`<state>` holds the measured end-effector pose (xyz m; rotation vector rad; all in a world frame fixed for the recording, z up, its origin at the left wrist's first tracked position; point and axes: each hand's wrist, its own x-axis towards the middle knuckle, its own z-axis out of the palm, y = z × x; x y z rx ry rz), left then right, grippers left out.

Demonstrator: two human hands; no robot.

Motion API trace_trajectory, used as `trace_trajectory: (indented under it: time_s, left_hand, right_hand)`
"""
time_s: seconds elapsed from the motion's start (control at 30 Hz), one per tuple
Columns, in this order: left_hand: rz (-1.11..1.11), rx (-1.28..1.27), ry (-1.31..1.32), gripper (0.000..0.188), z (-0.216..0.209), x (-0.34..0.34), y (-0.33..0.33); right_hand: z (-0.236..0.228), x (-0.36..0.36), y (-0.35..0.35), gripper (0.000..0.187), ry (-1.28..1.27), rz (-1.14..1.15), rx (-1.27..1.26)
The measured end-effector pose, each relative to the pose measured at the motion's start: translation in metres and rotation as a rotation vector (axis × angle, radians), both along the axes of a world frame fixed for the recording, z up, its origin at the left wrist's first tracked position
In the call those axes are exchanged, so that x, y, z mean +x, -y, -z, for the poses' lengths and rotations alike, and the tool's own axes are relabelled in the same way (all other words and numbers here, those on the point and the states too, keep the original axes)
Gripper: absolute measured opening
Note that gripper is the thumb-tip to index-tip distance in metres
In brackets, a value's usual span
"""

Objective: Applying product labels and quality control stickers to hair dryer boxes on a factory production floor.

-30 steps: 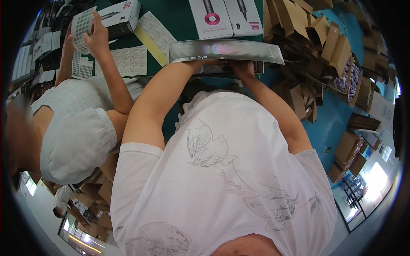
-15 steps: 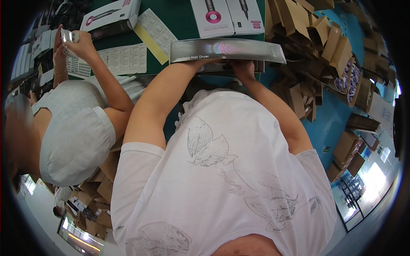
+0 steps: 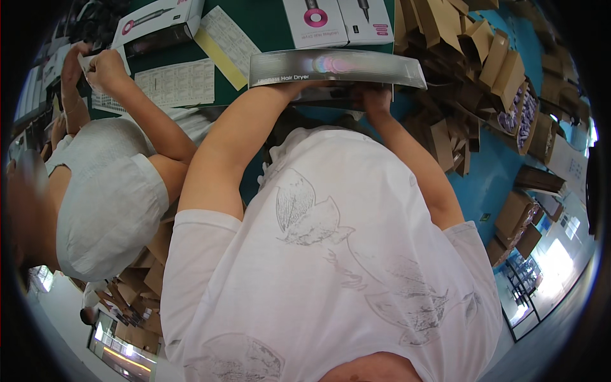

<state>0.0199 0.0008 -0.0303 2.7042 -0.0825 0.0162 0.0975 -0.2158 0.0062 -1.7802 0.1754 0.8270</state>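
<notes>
Both arms reach forward over the near edge of the green tabletop (image 3: pixel 267 25). The right hand (image 3: pixel 375 100) grips the underside of a long grey glossy carton (image 3: pixel 334 69), held level above that edge; the left hand is hidden beneath it, so its grip cannot be told. The carton looks closed and not yet set down. Beyond, two white product boxes (image 3: pixel 337 22) leave bare green; brown cardboard inserts (image 3: pixel 471 57) crowd the right.

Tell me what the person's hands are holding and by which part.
Both hold the long silver box from underneath: left hand beneath its left half, right hand beneath its right half.
</notes>
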Motion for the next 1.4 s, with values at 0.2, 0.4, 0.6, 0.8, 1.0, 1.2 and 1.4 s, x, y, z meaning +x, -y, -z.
trace_trajectory:
  time_s: [0.2, 0.4, 0.6, 0.8, 1.0, 1.2, 1.4]
  left_hand:
    - [-0.006, 0.000, -0.001, 0.041, 0.000, 0.001, 0.002]
    - [-0.004, -0.003, -0.002, 0.039, -0.001, 0.003, 0.004]
    - [-0.014, -0.010, -0.004, 0.037, -0.001, 0.003, 0.003]
    - [-0.019, -0.016, -0.002, 0.035, -0.001, 0.003, 0.003]
    - [-0.018, -0.020, 0.000, 0.034, -0.001, 0.004, 0.005]
    - [-0.019, -0.024, -0.001, 0.032, -0.001, 0.005, 0.008]
    - [-0.025, -0.028, -0.003, 0.030, -0.003, 0.001, 0.011]
  right_hand:
    - [0.013, 0.004, 0.005, 0.017, 0.009, 0.083, 0.086]
    - [0.033, 0.004, -0.001, 0.042, 0.356, -0.514, -0.376]
    - [0.035, -0.009, -0.002, 0.044, 0.575, -0.491, -0.364]
    - [0.039, -0.009, 0.000, 0.041, 0.589, -0.414, -0.344]
    - [0.048, -0.011, 0.000, 0.033, 0.591, -0.417, -0.426]
    - [0.045, -0.014, -0.001, 0.034, 0.609, -0.434, -0.493]
    - [0.045, -0.017, -0.002, 0.036, 0.620, -0.358, -0.449]
